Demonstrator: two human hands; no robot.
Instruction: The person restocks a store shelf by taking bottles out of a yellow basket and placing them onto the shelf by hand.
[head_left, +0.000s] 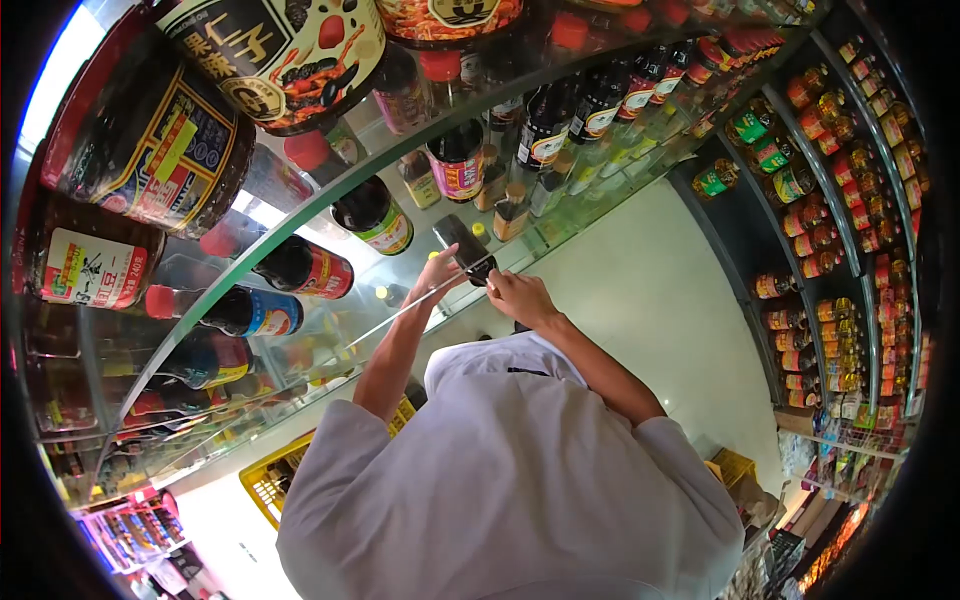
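A dark bottle (466,252) is held at the edge of a glass shelf (370,322), between both hands. My left hand (440,272) has its fingers against the bottle's left side, partly seen through the glass. At the bottle's lower right end, my right hand (516,296) is closed with bent fingers. Near the hands stand a small bottle with a brown cap (511,215) and a dark bottle with a green label (375,218). A bottle with a pink label (457,160) is farther up.
Large jars (150,140) and sauce bottles (575,110) fill the glass shelves above and to the left. A yellow crate (262,490) is at the lower left. Shelves of bottles (845,210) run along the right, beyond the pale floor (650,290).
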